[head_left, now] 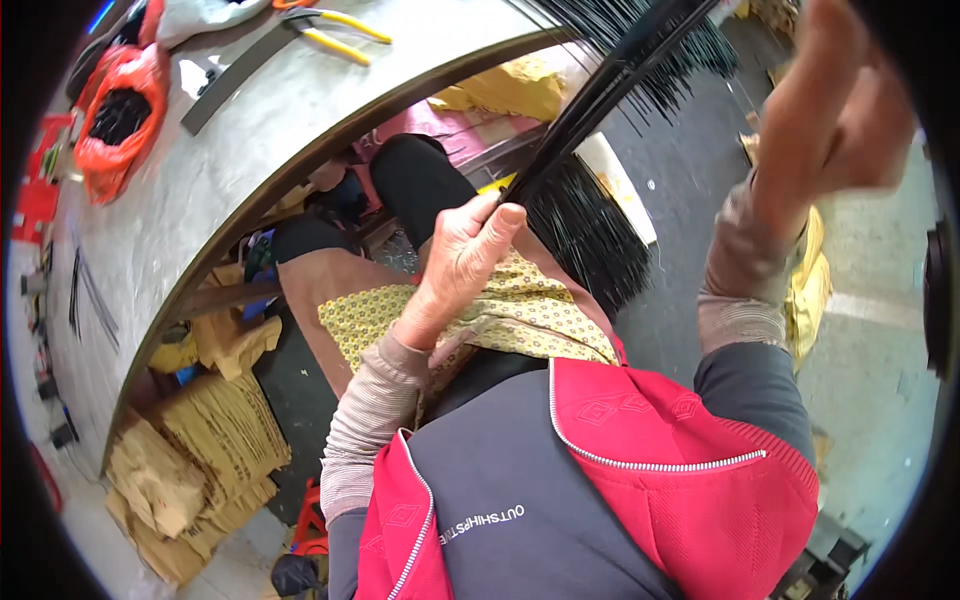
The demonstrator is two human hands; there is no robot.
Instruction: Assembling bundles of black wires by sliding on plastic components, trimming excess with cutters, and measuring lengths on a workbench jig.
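My left hand (pixel 468 252) is closed around the lower end of a bundle of long, thin black strips (pixel 610 90), its thumb pressed along the top. The bundle slants up and to the right, past the table's edge, to the top of the picture. My right hand (pixel 838 120) is raised at the upper right, apart from the bundle; motion smears its fingers, so their hold cannot be made out. Just beyond my left hand hangs a mass of dark, thin strands (pixel 590 235). More dark green-black strands (pixel 690 60) fan out behind the bundle.
A grey metal table (pixel 300 130) curves across the left and top. On it lie yellow-handled pliers (pixel 335 35), a dark flat bar (pixel 240 80) and a red plastic bag (pixel 120 120) with black bits inside. Brown paper sacks (pixel 220 430) are stacked below the table.
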